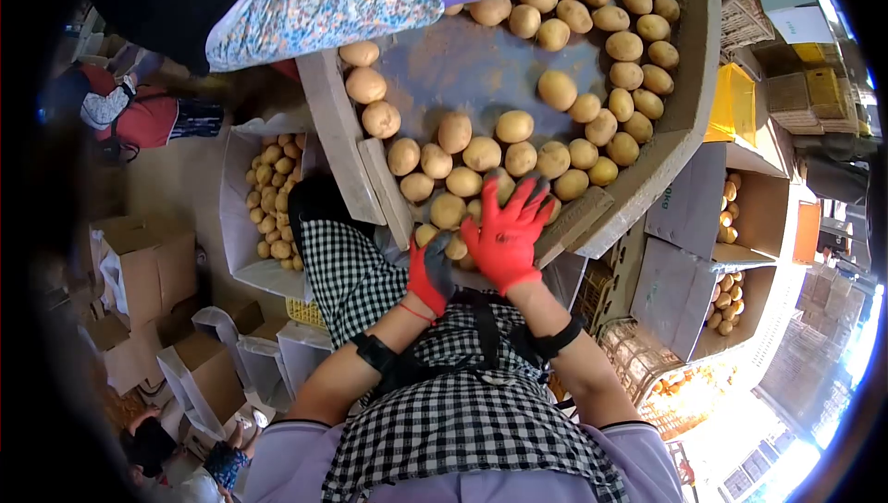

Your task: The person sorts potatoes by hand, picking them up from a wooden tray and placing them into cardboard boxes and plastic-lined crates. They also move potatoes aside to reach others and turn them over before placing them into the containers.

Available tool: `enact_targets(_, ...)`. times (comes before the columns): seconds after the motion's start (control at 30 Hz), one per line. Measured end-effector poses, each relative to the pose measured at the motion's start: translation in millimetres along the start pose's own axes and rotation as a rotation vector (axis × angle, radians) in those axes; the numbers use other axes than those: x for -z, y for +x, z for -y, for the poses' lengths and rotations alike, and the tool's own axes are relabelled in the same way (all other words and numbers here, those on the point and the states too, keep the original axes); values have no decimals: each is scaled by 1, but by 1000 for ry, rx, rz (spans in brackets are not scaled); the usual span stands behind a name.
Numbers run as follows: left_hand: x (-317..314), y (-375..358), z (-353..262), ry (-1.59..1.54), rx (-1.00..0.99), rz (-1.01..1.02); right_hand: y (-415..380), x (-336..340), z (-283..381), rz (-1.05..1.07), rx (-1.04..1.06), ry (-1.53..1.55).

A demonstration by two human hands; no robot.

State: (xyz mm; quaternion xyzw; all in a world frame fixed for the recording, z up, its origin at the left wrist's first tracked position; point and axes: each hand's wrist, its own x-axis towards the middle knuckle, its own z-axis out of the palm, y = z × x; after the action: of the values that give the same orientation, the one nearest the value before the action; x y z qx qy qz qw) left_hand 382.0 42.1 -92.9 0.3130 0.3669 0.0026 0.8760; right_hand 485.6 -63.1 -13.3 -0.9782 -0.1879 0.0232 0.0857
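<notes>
Both hands wear red gloves: right hand (507, 237) lies spread, gripping nothing, on round yellow potatoes (481, 153) in the grey sorting tray (462, 68); left hand (430, 274) grasps one potato at tray's edge.

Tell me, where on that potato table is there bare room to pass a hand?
The table is bare mid-surface, between the left wooden edge and the potatoes along the right rim. It is crowded near both hands, left and right.
</notes>
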Motion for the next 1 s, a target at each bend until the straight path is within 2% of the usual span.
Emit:
enact_targets(0.03, 0, 4, -9, 0, 2, 14, -4, 8, -1, 95, 83, 64)
enact_targets(0.07, 1, 4, -14, 214, -158, 51, 5, 8, -7, 95, 79, 55)
enact_targets(0.1, 2, -1, -13, 424, -310, 80, 19, 6, -15, -10, -64, 188)
enact_targets(0.13, -5, -4, -14, 414, -294, 76, 33, 5, -21, -112, -208, 318)
enact_targets(0.17, -16, -1, -21, 84, -98, -114, 53, 12, -18, 24, -288, 286)
enact_targets(0.2, -26, 0, -28, -241, 94, -296, 53, 3, -8, -67, -151, 175)
enact_targets(0.23, -33, -2, -33, -330, 63, -116, 45, 2, -2, -16, -25, 187)
enact_targets(0.27, -28, 3, -28, -330, 67, -111, 32, 4, 5, 37, 102, 199)
enact_targets(0.3, -20, 5, -22, -252, -12, 53, 16, 7, 10, 152, 165, 222)
enact_targets(0.33, -16, 7, -20, -175, -92, 220, 9, 10, 6, 156, 157, 216)
enact_targets(0.37, -12, 8, -19, -238, 7, 124, 10, 13, -2, 100, 127, 186)
enact_targets(0.4, -8, 7, -16, -244, 9, 132, 11, 15, -12, 46, 99, 157)
enact_targets(0.43, -16, 0, -23, -269, 87, 38, 35, 12, -32, -141, 9, 93)
enact_targets(0.47, -20, -2, -30, -289, 162, -53, 71, 24, -52, -192, -134, -24)
enact_targets(0.5, -19, -1, -33, -613, 283, 147, 111, 38, -76, -194, -296, 16)
enact_targets(0.53, -24, -3, -36, -606, 281, 162, 146, 50, -100, -211, -432, 158)
enact_targets(0.57, -31, -7, -39, -594, 304, 213, 177, 65, -113, -121, -607, 304)
enact_targets(0.67, -36, -7, -34, -563, 327, 278, 206, 65, -68, -99, -696, 283)
enact_targets(0.73, -27, -1, -30, -559, 330, 289, 179, 23, -37, -183, -332, 40)
enact_targets(0.77, -23, 0, -30, -590, 334, 399, 155, 27, -14, -31, -239, 139)
enact_targets(0.8, -21, -1, -29, -590, 333, 390, 126, 32, 8, 127, -143, 241)
enact_targets(0.87, -17, 0, -27, -609, 338, 303, 83, 15, 29, -34, -69, 188)
enact_targets(0.9, -7, 10, -21, -744, 348, 358, 59, 15, 34, -32, -64, 192)
enact_targets(0.93, -2, 12, -16, -746, 345, 355, 33, 18, 35, 8, -1, 200)
enact_targets(1.0, 1, 12, -6, -331, 125, 178, 25, 29, 20, 48, 61, 202)
